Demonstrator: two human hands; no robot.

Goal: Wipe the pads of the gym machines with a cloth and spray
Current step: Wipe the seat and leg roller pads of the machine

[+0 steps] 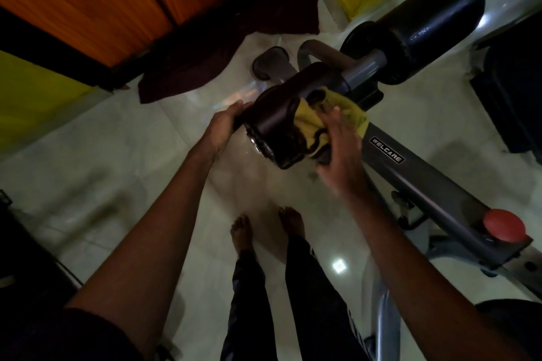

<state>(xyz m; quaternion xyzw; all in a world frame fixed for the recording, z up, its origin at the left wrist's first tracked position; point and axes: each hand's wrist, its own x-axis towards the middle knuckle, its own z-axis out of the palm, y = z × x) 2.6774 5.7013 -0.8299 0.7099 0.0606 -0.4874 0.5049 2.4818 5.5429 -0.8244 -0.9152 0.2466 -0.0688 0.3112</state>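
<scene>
Pad (275,123) at centre frame, clasped at its near end by left hand (227,123), yellow cloth (311,126) pressed onto it under spread right hand (341,149). Possible trouble: cloth bunching and sliding off the rounded surface, or pad spinning through a loosened grip.

The right hand (341,149) is smeared by motion, so whether it grips or only presses the yellow cloth (311,123) cannot be told. It also covers the cloth's lower right part. The left hand (225,123) grips the roller pad (278,123), and its fingertips are hidden behind the pad. The grey frame bar (434,184) runs off the frame at lower right. A dark bulk (513,97) at the right edge is cut off and too dim to name.
</scene>
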